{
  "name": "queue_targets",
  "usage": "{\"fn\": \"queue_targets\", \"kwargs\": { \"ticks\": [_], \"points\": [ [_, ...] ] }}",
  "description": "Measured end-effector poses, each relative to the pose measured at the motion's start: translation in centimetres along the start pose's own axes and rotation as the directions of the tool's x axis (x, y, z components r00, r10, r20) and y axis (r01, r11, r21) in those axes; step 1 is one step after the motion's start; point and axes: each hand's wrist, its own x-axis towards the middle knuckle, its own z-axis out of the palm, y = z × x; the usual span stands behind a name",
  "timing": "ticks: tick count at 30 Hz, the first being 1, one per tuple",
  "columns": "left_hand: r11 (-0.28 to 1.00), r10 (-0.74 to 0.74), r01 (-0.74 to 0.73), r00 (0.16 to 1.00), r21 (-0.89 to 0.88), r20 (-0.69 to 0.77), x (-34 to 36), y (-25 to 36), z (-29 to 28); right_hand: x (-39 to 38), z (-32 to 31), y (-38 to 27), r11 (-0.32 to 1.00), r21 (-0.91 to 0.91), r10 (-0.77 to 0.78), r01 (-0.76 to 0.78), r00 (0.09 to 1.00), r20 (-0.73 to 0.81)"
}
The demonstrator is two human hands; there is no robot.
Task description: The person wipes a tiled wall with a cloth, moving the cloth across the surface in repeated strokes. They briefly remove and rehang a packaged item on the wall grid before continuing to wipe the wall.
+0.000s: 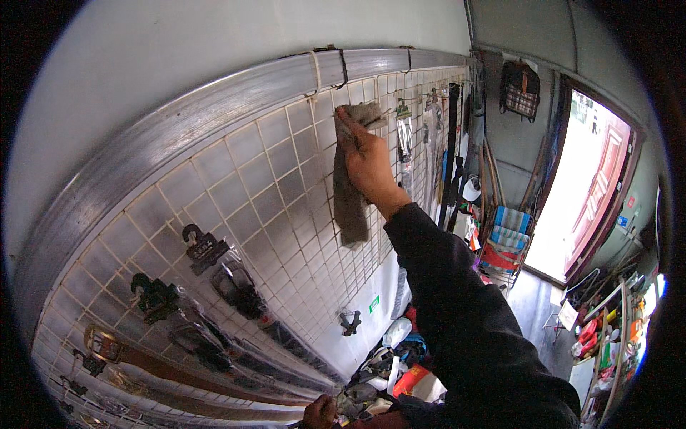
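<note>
My right hand (364, 161) is raised to a white wire grid (275, 179) on the wall. It grips a grey-brown cloth (350, 207), its fingers pressing the top part against the wires while the rest hangs down. At the lower edge is my left hand (319, 412), its fingers curled closed beside the lower ends of the packaged belts; whatever may be in it is hidden. Belts in clear sleeves hang from black hooks (206, 248) on the grid's lower left, among them a brown belt (193, 375) with a gold-coloured buckle (104, 344).
A metal rail (193, 107) tops the grid. More hanging packets (404, 139) are just right of the cloth. Piled goods (400, 365) lie below. Farther right are a striped folding chair (506, 239), an open doorway (582, 179), a hanging backpack (520, 89) and a cluttered shelf (607, 350).
</note>
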Motion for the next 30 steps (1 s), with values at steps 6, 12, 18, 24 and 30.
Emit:
{"fn": "queue_targets", "kwargs": {
  "ticks": [6, 12, 18, 24, 30],
  "points": [
    [0.752, -0.025, 0.111, 0.990, -0.649, 0.141, 2.0, -1.6, 0.2, -2.6, -2.0, -0.8, 0.963, -0.262, -0.058, 0.064, 0.998, 0.029],
    [0.999, -0.034, 0.034, 0.999, 0.014, 0.035, 0.5, -0.9, 0.6, 1.6, 0.1, -2.0, 0.954, -0.228, -0.228, 0.197, 0.966, -0.120],
    [0.999, -0.014, 0.014, 1.000, 0.040, -0.016, -1.0, 3.1, 0.9, -6.3, 0.6, 0.8, 0.964, -0.263, -0.033, 0.040, 0.999, 0.030],
    [0.993, -0.101, 0.100, 0.995, 0.057, 0.015, -1.1, 4.8, 0.7, -4.1, -2.5, 1.9, 0.985, -0.160, -0.081, 0.061, 0.990, -0.119],
    [0.987, 0.042, -0.035, 0.998, 0.156, -0.042, -0.4, 2.1, 0.9, 1.3, -3.5, 0.0, 0.842, -0.471, -0.179, 0.262, 0.960, 0.213]
  ]
}}
